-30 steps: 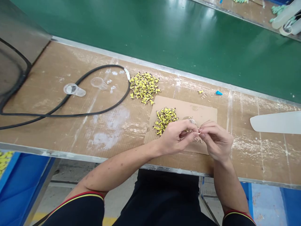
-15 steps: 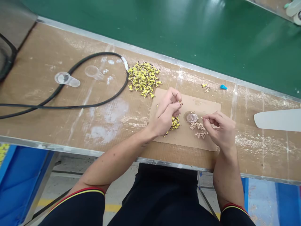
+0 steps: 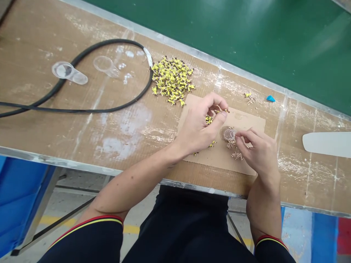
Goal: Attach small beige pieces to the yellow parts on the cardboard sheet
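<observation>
My left hand is closed in a pinch above the cardboard sheet, its fingertips on a tiny figurine with a dark reddish end. More small yellow-and-black figurines lie on the sheet, partly hidden under that hand. At the edge of a small round clear cup, my right hand has thumb and forefinger pressed together; whatever is between them is too small to make out. Tiny pinkish-beige pieces lie just below the cup, partly covered by my right fingers.
A large heap of yellow figurines lies beyond my left hand, beside a looped black cable. Two clear scoop-shaped pieces, one a plastic scoop, lie left. A blue cone-shaped piece and a white flat blade are right.
The view has shifted slightly. My left hand has moved right over the sheet with its figurine, nearer my right hand. My right fingertips have come to the clear cup's edge.
</observation>
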Motion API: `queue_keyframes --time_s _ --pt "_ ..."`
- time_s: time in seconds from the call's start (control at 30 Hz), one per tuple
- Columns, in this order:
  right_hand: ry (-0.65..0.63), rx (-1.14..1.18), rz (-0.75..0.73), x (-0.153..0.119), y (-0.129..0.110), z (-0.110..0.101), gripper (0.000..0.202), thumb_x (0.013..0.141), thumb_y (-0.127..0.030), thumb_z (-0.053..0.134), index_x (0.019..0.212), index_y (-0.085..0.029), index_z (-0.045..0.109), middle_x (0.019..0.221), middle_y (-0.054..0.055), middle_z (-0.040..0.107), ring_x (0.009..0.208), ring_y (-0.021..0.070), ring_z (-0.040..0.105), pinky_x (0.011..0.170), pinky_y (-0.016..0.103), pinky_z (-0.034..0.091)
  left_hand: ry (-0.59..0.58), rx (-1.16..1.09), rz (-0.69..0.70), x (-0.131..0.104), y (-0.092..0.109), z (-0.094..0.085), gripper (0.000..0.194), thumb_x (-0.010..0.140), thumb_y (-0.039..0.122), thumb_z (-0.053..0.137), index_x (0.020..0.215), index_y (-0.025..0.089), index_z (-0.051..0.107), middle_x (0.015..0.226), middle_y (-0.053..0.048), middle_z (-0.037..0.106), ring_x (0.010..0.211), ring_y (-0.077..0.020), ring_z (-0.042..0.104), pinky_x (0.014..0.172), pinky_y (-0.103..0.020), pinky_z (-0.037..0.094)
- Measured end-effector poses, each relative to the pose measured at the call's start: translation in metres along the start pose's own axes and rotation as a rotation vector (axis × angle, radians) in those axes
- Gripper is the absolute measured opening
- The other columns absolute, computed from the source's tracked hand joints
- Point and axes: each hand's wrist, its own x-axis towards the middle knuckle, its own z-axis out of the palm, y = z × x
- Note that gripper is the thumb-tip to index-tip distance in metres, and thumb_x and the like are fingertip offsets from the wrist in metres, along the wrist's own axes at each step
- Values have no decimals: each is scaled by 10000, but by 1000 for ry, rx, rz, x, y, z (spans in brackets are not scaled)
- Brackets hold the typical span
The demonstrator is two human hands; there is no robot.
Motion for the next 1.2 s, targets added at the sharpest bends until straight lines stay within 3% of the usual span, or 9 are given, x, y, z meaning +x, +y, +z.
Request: queue_keyframes --time_s 0.37,0.57,0.7,0.87,1.1,1.2 --pt "-17 43 19 3 -2 -3 120 925 -220 633 861 -224 734 695 -8 651 593 125 557 588 284 387 51 -49 -14 0 -5 2 66 944 195 601 946 198 536 891 0 605 781 -103 615 721 -239 531" --pt "208 390 86 3 -4 -10 148 855 -131 643 761 -242 673 602 -38 530 547 123 483 532 290 387 -47 -220 -142 -6 -4 8 176 904 185 639 1073 180 590 878 0 650 776 -98 648 711 -219 559" --pt "320 605 109 -2 -5 -8 142 838 -120 659 778 -246 681 599 -31 539 561 139 499 516 302 377 -169 -425 -304 -12 2 12 169 887 242 716 966 172 584 864 -6 669 774 -113 720 720 -226 602" --pt "392 762 113 -5 -6 -5 127 822 -124 664 793 -246 685 601 -27 531 572 145 499 526 309 380 -236 -565 -402 -18 12 14 306 859 273 801 886 177 511 886 10 629 706 -117 761 683 -206 614" --pt "379 824 151 -7 -8 -3 89 828 -176 674 772 -245 685 614 -15 535 573 151 495 527 320 383 -253 -512 -432 -20 7 19 348 816 394 861 887 150 623 854 -31 709 753 -137 740 719 -255 621" --pt "394 857 129 -7 -9 -2 94 827 -167 672 777 -245 689 612 -16 535 581 152 496 533 318 382 -202 -499 -412 -21 4 21 379 813 446 861 872 151 631 806 -19 706 698 -113 690 686 -248 603"
